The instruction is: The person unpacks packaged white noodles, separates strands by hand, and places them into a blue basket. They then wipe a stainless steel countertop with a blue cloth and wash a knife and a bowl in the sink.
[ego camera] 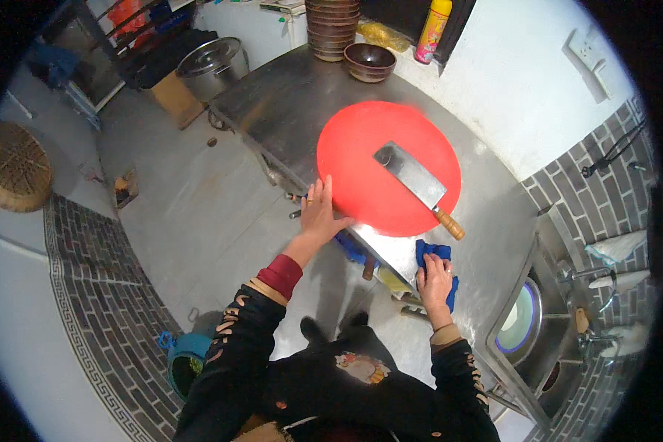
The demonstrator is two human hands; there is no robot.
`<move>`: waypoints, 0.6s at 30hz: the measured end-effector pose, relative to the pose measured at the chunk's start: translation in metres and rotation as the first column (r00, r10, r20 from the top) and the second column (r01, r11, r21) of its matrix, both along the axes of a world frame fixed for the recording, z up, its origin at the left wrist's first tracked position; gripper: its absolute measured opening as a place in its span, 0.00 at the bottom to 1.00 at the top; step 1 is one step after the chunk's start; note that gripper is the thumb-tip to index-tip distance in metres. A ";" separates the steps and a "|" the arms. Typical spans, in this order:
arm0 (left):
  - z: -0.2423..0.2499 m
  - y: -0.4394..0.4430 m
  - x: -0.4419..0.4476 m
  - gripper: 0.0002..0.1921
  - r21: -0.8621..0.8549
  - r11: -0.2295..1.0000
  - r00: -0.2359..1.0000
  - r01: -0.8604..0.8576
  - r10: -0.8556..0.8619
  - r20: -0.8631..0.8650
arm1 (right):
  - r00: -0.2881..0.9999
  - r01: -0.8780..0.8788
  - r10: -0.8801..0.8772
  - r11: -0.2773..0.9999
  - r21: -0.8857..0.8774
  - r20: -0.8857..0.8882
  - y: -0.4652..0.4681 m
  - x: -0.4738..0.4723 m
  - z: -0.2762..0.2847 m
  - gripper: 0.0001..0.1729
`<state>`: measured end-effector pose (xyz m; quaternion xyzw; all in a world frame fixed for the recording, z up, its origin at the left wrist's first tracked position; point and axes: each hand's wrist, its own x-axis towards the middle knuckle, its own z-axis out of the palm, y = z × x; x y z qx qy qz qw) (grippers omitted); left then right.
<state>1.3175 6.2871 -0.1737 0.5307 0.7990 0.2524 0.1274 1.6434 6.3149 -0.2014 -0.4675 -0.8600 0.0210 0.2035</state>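
A round red cutting board (359, 160) lies on the stainless steel counter (491, 204). Across its right half rests a cleaver (414, 175), its wooden handle (449, 224) reaching past the board's near edge. My left hand (319, 215) is at the board's left rim with fingers spread, its thumb by the counter's front edge; it holds nothing. Beneath the fingers of my right hand (436, 279) is a folded blue cloth (428, 250), pressed on the counter just short of the board. The palm hides part of the cloth.
A stack of brown bowls (332, 27) and a single bowl (370, 62) stand at the counter's far end, near a spray can (433, 30). To the right is a sink with a basin (516, 320). A lidded steel pot (212, 66) and a teal bucket (190, 353) are on the left.
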 end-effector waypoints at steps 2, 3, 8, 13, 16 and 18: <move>-0.001 0.015 -0.007 0.64 -0.063 0.998 1.000 0.009 -0.008 0.020 | 1.000 0.003 -0.003 1.000 0.013 -0.005 0.008 -0.010 -0.001 0.20; -0.004 0.018 -0.010 0.65 -0.032 0.999 0.999 0.030 -0.029 0.022 | 0.999 0.049 -0.048 0.998 -0.030 0.025 0.013 -0.016 -0.002 0.22; -0.023 0.025 -0.019 0.66 0.107 0.989 0.983 0.106 -0.120 0.135 | 0.997 0.068 -0.068 0.998 -0.010 -0.019 0.050 -0.042 -0.011 0.20; -0.029 0.038 -0.018 0.66 0.098 0.990 0.978 0.103 -0.119 0.171 | 0.995 0.092 -0.092 0.996 -0.006 -0.038 0.076 -0.051 -0.008 0.20; -0.032 0.056 -0.015 0.66 0.209 0.972 0.977 0.103 -0.138 0.163 | 0.993 0.100 -0.099 0.995 0.010 -0.059 0.097 -0.056 -0.007 0.19; -0.031 0.070 -0.011 0.66 0.176 0.980 0.982 0.089 -0.116 0.150 | 0.991 0.079 -0.074 0.996 0.039 -0.111 0.113 -0.060 -0.006 0.18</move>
